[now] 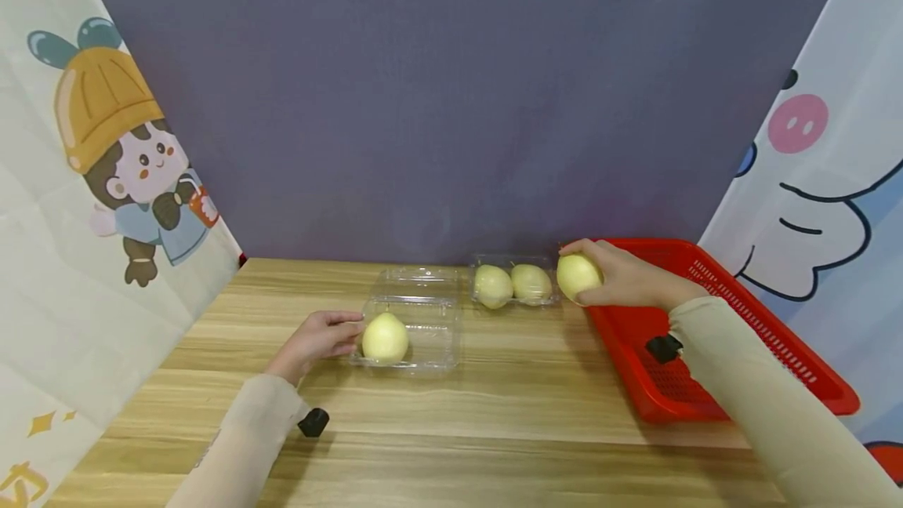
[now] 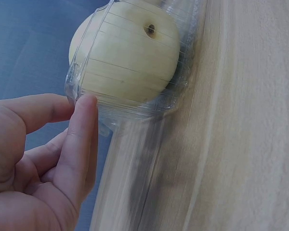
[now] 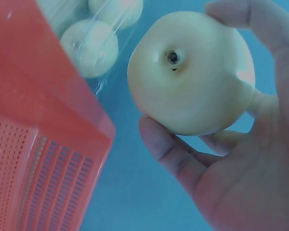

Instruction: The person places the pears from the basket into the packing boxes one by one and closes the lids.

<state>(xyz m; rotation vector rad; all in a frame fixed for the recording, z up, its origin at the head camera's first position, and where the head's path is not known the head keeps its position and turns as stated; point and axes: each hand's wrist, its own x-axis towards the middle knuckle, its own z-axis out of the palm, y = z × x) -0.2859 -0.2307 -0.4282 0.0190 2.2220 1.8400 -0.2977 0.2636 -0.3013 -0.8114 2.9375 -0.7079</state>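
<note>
My right hand (image 1: 630, 274) grips a pale yellow pear (image 1: 578, 277) in the air beside the red basket's left rim. Fingers and thumb curl round this pear (image 3: 192, 72) in the right wrist view. At the left, my left hand (image 1: 320, 341) pinches the left edge of an open clear plastic box (image 1: 433, 343). One pear (image 1: 385, 339) sits in that box's left side. The left wrist view shows the fingertips (image 2: 86, 102) on the box's rim (image 2: 73, 79), close to the pear (image 2: 127, 53).
Behind, a second clear plastic box (image 1: 480, 259) holds two pears (image 1: 493, 286). The red basket (image 1: 621, 367) stands on the right of the wooden table (image 1: 494, 429). A grey-blue cloth (image 1: 451, 100) hangs behind, with printed cloths at both sides.
</note>
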